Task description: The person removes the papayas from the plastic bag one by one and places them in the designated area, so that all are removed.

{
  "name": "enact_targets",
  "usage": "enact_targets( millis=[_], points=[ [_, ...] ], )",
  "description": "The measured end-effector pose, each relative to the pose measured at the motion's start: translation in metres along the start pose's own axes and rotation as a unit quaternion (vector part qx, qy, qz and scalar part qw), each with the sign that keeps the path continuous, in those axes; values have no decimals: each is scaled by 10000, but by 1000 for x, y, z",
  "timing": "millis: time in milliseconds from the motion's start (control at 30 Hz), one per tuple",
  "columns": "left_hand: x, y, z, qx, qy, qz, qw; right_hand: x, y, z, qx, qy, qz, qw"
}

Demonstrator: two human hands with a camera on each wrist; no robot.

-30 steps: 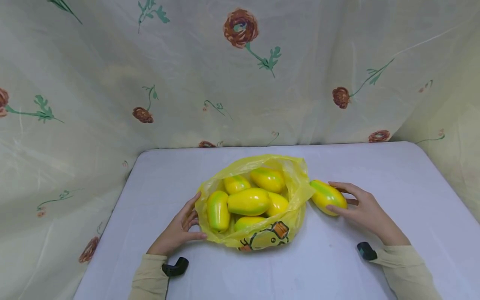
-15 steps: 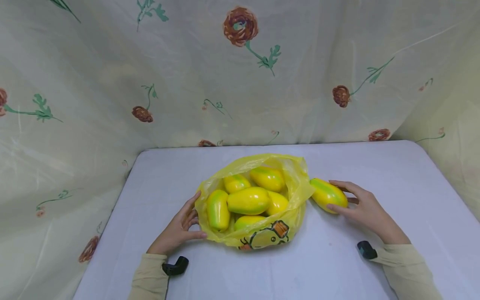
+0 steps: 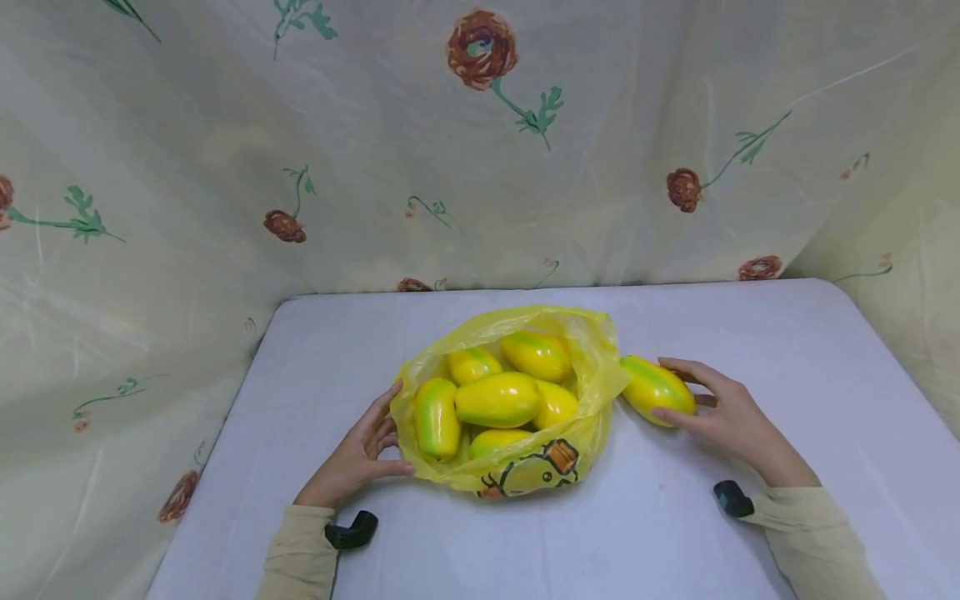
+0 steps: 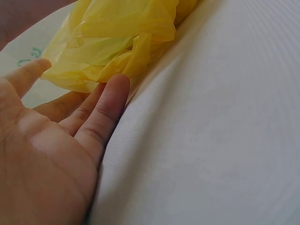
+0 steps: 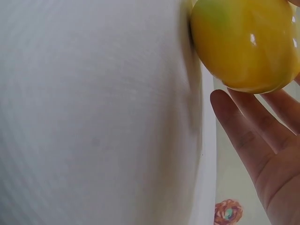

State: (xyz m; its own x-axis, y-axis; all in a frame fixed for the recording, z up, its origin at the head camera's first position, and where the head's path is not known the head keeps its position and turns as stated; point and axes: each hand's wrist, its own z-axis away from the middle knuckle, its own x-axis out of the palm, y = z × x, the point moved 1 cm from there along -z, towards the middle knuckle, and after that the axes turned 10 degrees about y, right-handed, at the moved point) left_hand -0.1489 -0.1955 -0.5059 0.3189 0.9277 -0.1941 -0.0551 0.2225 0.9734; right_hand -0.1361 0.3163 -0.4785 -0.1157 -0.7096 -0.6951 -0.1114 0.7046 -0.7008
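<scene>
A yellow plastic bag (image 3: 600, 367) with a cartoon print stands wide open on the table, holding several glossy yellow-green mangoes (image 3: 497, 401). My left hand (image 3: 367, 446) rests against the bag's left side, its fingers spread and fairly straight. In the left wrist view, those fingertips touch the crumpled yellow bag (image 4: 112, 51). To the right of the bag one more mango (image 3: 656, 392) lies on the table. My right hand (image 3: 723, 417) holds it at its right end, thumb on the near side and fingers on the far side. The right wrist view shows this mango (image 5: 248, 42) close up.
A white cloth covers the table (image 3: 465, 550). Behind it and along both sides hangs a pale curtain (image 3: 360, 150) with flower prints. A black device (image 3: 351, 532) sits at the left wrist and another black device (image 3: 733, 500) at the right wrist.
</scene>
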Motion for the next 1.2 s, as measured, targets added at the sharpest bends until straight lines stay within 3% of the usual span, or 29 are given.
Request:
enact_targets(
  millis=[933, 1200],
  points=[
    [2, 5, 1, -85, 13, 66, 9999, -4, 0, 0, 135, 80, 6, 9999],
    [2, 4, 1, -88, 11, 16, 10000, -16, 1, 3, -225, 469, 60, 9986]
  ],
)
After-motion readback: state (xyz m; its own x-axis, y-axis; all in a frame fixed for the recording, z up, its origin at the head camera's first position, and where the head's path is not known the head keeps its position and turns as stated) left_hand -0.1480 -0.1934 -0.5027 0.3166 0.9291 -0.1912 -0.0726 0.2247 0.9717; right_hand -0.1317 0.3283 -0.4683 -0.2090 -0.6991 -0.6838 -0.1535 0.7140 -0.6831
